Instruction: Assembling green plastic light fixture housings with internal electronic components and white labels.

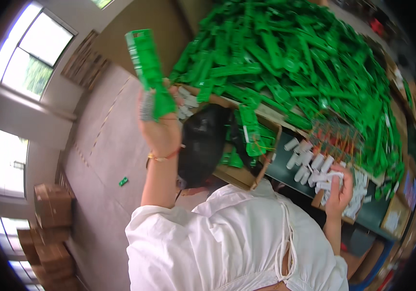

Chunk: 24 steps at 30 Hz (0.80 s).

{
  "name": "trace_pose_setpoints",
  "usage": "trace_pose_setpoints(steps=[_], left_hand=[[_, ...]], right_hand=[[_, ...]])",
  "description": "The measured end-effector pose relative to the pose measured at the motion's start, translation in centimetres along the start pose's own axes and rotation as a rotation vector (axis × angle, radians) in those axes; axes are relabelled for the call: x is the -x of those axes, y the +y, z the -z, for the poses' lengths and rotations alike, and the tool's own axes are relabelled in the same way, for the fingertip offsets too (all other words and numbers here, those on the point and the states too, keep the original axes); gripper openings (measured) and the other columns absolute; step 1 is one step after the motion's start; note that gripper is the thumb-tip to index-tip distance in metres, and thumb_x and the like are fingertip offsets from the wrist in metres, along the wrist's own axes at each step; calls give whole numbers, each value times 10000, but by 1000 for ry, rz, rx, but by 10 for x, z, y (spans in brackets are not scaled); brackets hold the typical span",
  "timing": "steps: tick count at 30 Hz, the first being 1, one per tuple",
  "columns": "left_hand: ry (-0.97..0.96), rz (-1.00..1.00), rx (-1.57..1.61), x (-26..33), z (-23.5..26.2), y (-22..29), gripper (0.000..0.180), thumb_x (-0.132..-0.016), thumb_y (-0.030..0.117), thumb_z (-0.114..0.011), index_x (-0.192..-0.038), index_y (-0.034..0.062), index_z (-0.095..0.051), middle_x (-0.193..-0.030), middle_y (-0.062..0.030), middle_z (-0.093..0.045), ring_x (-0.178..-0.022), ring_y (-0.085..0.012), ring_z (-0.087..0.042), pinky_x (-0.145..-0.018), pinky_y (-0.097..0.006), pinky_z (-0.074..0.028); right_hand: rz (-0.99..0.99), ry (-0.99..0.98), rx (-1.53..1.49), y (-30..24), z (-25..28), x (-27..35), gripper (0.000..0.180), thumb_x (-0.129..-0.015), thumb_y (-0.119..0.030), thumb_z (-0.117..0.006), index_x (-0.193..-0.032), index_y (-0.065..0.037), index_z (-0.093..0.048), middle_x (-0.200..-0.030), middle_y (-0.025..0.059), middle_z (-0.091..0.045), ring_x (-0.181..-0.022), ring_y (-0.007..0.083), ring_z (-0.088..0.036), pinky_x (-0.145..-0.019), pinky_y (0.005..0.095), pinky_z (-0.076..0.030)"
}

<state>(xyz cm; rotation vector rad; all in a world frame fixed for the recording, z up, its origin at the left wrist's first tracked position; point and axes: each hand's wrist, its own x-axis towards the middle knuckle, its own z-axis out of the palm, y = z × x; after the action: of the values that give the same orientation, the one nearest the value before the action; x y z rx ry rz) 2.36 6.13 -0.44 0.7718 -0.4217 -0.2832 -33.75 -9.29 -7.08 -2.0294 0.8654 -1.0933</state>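
Left hand [159, 121] grips green strip stack [147, 68] — right hand [338, 189] clutches white cylinders [309, 165]; huge green pile [305, 63] remains unsorted.

Green strip [146, 63] — white tubes [314, 167].

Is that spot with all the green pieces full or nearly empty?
Full. The green strips lie heaped in a high pile, covering most of the brown cardboard beneath them.

Left hand [162, 127] grips green strips [147, 63]; right hand [338, 190] touches white cylinders [314, 167].
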Motion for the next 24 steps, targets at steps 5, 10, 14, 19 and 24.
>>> trace_pose_setpoints(steps=[5,10,14,19,24], left_hand=[[425,-61,-105,-57,147,75,232,-856,246,-537,-1011,73,-532,-924,-74,-582,-871,-191,-561,-739,-358,-456],[861,203,-127,-41,335,32,209,-816,288,-570,-877,89,-551,-708,-34,-571,-635,-153,-557,-524,-304,-445],[978,477,-178,-26,373,-30,194,-797,302,-589,-812,112,-558,-670,-32,-554,-541,-166,-520,-490,-303,-448],[866,562,-242,-81,365,-65,182,-800,285,-595,-801,103,-579,-674,-31,-563,-553,-166,-535,-513,-314,-459],[437,408,-344,-191,317,-47,366,-818,284,-537,-1140,115,-494,-1129,-93,-530,-997,-230,-497,-752,-409,-448]], right_hand=[[-171,-70,-87,20,-2,9,164,-887,-115,-490,-974,5,-560,-951,57,-587,-792,107,-495,-727,235,-388],[-132,-204,125,26,-16,5,155,-890,-129,-491,-945,3,-549,-906,73,-577,-791,145,-506,-735,267,-405],[-157,-232,193,13,-25,8,131,-890,-120,-487,-885,5,-527,-858,72,-572,-763,136,-496,-698,263,-402],[-163,-198,257,23,-20,20,119,-884,-113,-500,-858,2,-516,-786,54,-540,-698,119,-484,-641,250,-396],[-198,-208,314,-3,-29,30,122,-887,-114,-501,-860,2,-524,-746,45,-532,-656,105,-480,-604,241,-397]])
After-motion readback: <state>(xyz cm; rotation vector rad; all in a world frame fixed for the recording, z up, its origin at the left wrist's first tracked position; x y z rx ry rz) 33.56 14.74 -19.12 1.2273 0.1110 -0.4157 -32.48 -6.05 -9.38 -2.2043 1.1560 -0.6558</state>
